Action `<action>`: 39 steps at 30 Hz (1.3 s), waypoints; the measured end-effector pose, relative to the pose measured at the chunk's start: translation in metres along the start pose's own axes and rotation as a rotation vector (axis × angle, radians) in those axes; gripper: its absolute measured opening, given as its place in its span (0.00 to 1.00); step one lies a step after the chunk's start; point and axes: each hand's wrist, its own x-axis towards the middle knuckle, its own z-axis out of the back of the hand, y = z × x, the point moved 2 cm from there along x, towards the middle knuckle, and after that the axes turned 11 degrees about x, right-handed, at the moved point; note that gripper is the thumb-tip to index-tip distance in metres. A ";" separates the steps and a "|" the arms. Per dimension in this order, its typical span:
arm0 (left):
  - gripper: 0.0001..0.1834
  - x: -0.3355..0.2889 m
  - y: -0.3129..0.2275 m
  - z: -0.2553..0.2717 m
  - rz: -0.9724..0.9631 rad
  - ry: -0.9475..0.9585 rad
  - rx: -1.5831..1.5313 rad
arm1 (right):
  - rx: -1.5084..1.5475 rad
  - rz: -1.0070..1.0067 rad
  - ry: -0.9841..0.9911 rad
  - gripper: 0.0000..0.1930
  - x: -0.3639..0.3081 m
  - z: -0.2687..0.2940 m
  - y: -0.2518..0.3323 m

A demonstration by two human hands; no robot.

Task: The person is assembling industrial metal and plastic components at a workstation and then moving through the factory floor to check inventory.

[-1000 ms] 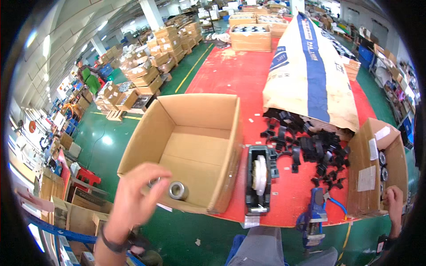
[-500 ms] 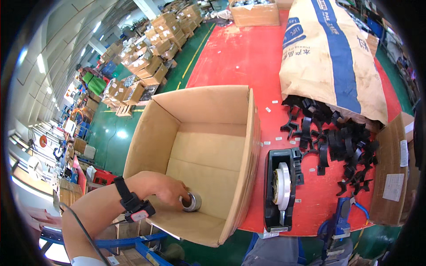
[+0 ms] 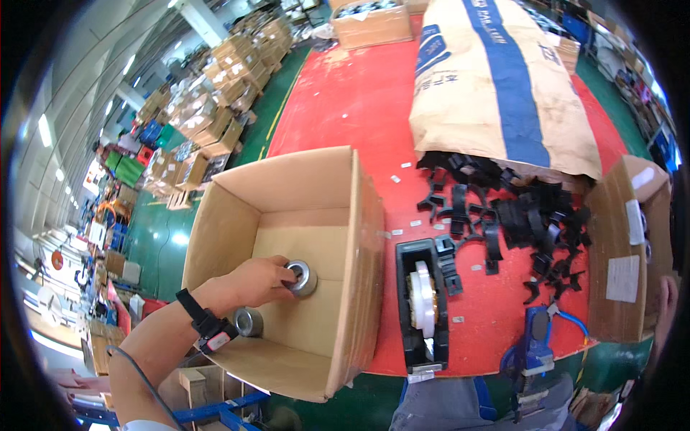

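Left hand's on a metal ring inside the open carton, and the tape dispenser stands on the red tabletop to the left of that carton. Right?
Not quite: the tape dispenser stands to the right of the open carton, as the head view shows. The left hand is on a metal ring inside the carton, and the dispenser is on the red tabletop.

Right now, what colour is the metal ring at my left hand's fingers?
The metal ring is silvery grey, best seen in the head view.
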 end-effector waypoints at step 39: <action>0.22 0.053 -0.378 0.037 -0.284 -0.414 -0.778 | 0.452 0.338 0.332 0.14 -0.244 -0.017 0.057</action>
